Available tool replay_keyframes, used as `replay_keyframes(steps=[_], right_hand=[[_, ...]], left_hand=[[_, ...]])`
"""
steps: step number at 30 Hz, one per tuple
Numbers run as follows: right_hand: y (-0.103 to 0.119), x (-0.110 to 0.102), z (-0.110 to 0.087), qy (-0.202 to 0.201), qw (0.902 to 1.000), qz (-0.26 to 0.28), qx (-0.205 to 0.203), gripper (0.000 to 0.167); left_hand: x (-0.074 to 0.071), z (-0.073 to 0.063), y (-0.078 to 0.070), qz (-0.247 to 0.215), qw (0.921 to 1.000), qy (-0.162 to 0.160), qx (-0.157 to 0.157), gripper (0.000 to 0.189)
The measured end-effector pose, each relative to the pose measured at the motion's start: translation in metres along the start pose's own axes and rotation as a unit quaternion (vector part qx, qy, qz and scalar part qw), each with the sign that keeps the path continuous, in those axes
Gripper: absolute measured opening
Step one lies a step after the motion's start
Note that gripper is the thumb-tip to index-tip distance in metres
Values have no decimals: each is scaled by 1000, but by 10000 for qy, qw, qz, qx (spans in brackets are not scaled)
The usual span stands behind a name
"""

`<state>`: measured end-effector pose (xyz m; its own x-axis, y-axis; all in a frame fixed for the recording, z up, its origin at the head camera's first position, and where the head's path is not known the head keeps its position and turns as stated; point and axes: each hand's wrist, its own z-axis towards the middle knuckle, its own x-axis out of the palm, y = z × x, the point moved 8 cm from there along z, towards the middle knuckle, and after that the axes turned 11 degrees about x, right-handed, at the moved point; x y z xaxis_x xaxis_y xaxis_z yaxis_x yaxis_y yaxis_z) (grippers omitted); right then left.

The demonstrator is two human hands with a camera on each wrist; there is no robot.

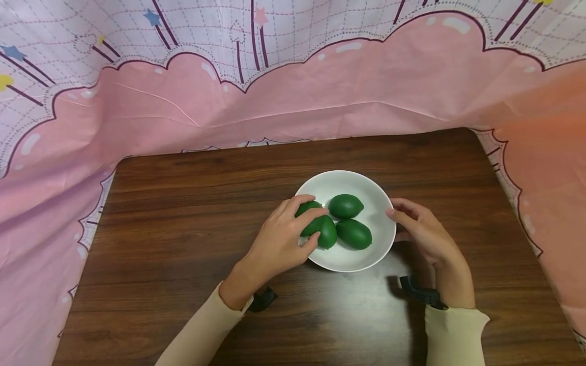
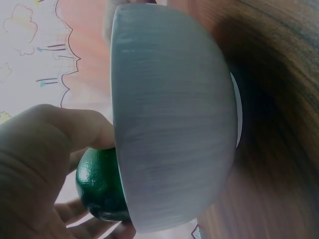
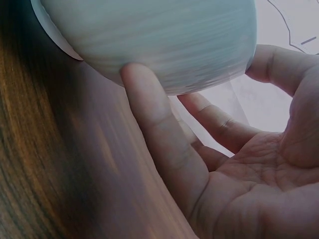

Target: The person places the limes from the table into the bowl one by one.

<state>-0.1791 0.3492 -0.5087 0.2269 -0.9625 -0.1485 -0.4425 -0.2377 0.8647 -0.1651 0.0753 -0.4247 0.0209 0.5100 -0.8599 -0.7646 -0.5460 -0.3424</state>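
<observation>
A white bowl [image 1: 339, 262] stands on the table with several green limes in it. Two of them, an upper lime [image 1: 345, 206] and a lower lime [image 1: 354, 234], lie uncovered on the right side of the bowl. My left hand [image 1: 286, 236] reaches over the bowl's left rim, its fingers and thumb curled round a lime [image 2: 99, 184]. Green shows on both sides of its index finger, partly hidden by the fingers. On the opposite side, my right hand [image 1: 428, 231] grips the bowl, thumb at the rim and fingers [image 3: 149, 99] against the outer wall.
The dark brown wooden table [image 1: 183, 218] extends around the bowl. Behind it and along its sides hangs a pink and white patterned cloth [image 1: 293, 112]. A black strap [image 1: 421, 295] is on the right wrist, and a black piece [image 1: 263, 300] shows beside the left.
</observation>
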Motion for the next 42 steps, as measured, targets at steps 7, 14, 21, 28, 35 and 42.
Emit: replay_keyframes(steps=[7, 14, 21, 28, 35, 42], right_hand=[[2, 2, 0, 43, 10000, 69, -46, 46], [2, 4, 1, 61, 10000, 54, -50, 47], [-8, 7, 3, 96, 9999, 55, 45, 44], [-5, 3, 3, 108, 9998, 108, -108, 38], [-8, 0, 1, 106, 9999, 110, -71, 31], [-5, -1, -1, 59, 9999, 17, -83, 33]], left_hand=[[2, -1, 0, 75, 9999, 58, 69, 41], [3, -2, 1, 189, 9998, 40, 23, 42], [9, -7, 3, 509, 9985, 40, -173, 41], [11, -8, 9, 577, 9969, 18, -530, 46], [11, -8, 5, 711, 9962, 3, -496, 48], [8, -8, 5, 765, 9960, -174, -437, 49]])
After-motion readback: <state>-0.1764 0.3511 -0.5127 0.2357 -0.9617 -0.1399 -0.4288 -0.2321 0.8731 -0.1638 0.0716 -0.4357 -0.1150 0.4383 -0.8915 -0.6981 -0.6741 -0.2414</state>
